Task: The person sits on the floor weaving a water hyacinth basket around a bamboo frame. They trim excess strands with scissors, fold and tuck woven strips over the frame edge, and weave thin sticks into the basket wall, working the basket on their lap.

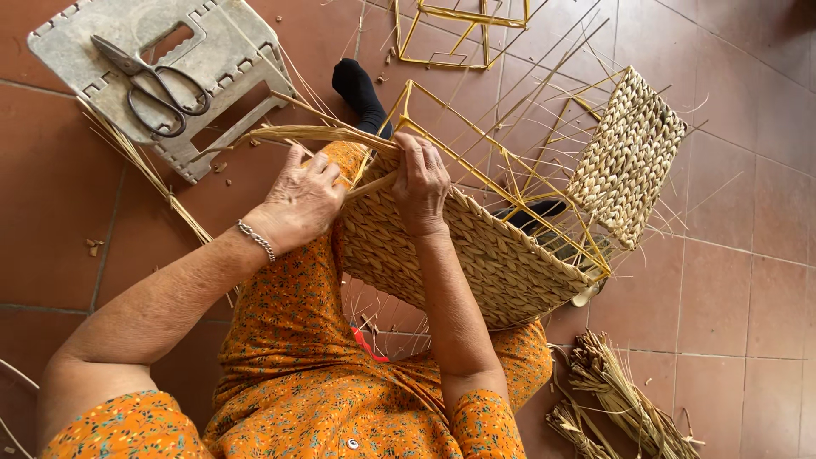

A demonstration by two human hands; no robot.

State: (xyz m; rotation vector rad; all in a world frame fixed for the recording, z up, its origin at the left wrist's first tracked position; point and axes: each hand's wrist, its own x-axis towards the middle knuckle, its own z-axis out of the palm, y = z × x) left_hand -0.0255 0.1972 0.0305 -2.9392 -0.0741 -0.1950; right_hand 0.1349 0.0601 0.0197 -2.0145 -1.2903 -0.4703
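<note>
- Left hand (302, 200) of ours is closed around a flat bundle of dried straw strands (314, 134), pinching it just where it meets the rim of the half-woven basket (476, 255).
- Our right hand (421, 183) presses down on the basket's top edge, fingers curled over the weave and gripping the same strand against the yellow wire frame (501, 170).
- We see the basket lying tilted on our lap, over the orange flowered dress (289, 340), its open mouth turned away from us toward the tiled floor (739, 297).
- We judge the basket light but fairly stiff, since the wire frame carries its shape; the woven wall should give a little under the fingers, so the rim wire looks like the firmest place to take hold.
- The loose strands look dry and pliable yet likely to split if bent sharply; holding them flat and close to the weave seems safest.
- Its walls are a pale tan, tight braided weave; one side is finished, the far end panel (629, 157) is woven too, and bare wire ribs stand between.
- Scissors (153, 85) rest on a grey plastic stool (217, 51) well apart to our left; straw bundles (620, 399) lie on the floor to our right.
</note>
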